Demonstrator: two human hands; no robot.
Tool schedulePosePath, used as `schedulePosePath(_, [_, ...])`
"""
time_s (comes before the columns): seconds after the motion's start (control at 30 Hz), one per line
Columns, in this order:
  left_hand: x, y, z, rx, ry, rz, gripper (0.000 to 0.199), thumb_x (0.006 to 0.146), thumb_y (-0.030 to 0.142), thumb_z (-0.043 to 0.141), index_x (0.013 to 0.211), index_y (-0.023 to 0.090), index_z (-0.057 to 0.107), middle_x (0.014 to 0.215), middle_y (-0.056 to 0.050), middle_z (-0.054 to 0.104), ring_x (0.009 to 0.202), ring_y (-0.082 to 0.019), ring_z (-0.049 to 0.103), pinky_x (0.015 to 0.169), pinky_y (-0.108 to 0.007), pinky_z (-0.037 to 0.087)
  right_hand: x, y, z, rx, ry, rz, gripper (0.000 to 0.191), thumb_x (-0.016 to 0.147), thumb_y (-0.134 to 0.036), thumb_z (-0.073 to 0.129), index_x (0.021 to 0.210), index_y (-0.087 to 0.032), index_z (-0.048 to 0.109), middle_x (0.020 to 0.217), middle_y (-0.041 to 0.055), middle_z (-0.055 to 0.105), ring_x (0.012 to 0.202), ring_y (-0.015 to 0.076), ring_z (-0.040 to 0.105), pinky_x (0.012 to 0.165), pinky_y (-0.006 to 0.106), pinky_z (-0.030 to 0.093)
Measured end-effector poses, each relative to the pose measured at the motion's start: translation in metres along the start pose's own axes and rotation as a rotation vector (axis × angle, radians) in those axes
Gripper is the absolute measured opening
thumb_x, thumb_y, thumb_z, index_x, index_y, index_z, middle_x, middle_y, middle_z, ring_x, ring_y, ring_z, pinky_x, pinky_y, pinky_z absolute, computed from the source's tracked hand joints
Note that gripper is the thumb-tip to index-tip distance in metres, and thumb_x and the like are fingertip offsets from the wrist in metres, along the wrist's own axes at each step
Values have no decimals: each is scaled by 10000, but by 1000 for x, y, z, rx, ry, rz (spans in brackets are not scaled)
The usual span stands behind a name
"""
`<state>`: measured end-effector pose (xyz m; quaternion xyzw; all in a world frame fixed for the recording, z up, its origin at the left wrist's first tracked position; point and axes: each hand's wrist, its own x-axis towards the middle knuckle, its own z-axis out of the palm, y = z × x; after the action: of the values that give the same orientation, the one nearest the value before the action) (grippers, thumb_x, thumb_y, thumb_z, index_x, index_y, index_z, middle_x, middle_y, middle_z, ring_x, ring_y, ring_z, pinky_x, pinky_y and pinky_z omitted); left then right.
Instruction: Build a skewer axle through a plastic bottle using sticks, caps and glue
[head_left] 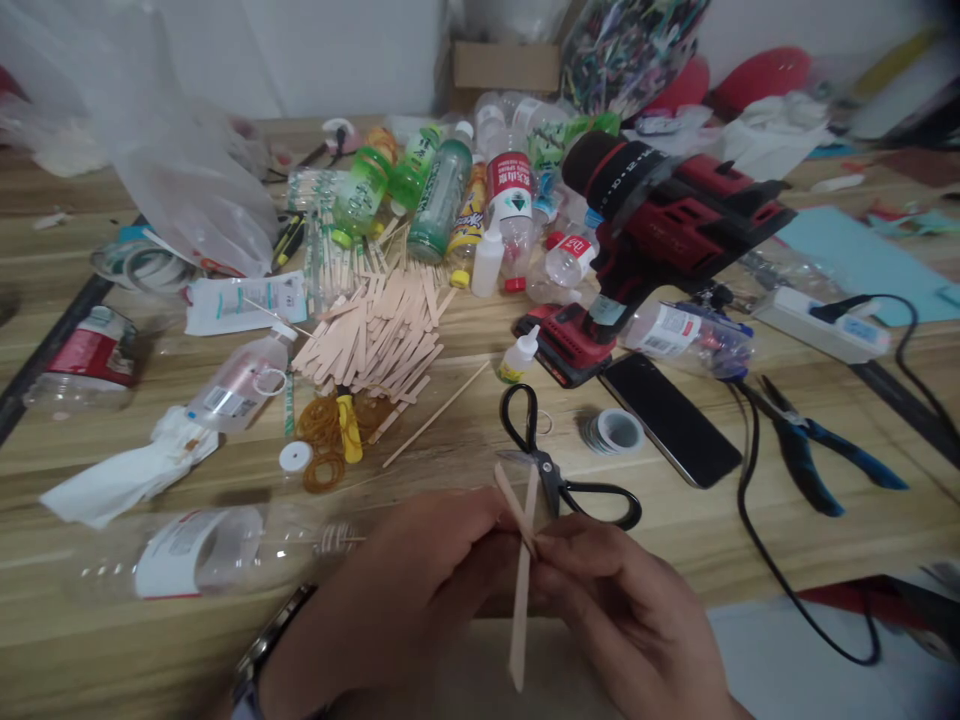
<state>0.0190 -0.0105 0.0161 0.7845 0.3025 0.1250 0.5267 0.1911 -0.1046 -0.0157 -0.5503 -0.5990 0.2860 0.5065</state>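
Note:
Near the table's front edge, my left hand (435, 570) and my right hand (622, 590) meet around wooden craft sticks (520, 610). Two sticks cross each other at a narrow angle, and the fingers of both hands pinch them around the crossing. One stick points toward me; the upper ends spread apart in a V. Part of the left fingers is hidden behind the hand. Just beyond the sticks lie black-handled scissors (551, 475), opened out. A big heap of loose craft sticks (375, 330) lies farther back, left of centre.
A red cordless drill (660, 220) stands to the right, by a black phone (671, 420), a wire spool (619, 430) and blue-handled pliers (806, 430). Rubber bands (319, 435), a small glue bottle (519, 357) and a cut plastic bottle (202, 550) lie about. Several bottles (442, 190) fill the back.

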Motion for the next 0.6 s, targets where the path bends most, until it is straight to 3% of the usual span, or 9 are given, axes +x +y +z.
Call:
schedulePosePath(0.37, [-2, -4, -12, -256, -74, -21, 281, 1004, 398, 472, 879, 211, 640, 693, 32, 591, 618, -121, 553, 560, -207, 415, 13, -2, -2, 67, -66, -9, 194, 849, -68, 647, 896, -251, 691, 766, -8, 721, 646, 125, 691, 557, 194, 545])
schedulePosePath(0.6, [-7, -5, -18, -400, -86, -73, 289, 979, 443, 513, 817, 213, 578, 673, 35, 528, 596, -124, 475, 546, -229, 369, 33, -9, -2, 195, -114, 86, 107, 851, -201, 716, 751, -229, 689, 695, -4, 734, 627, 138, 696, 578, 209, 542])
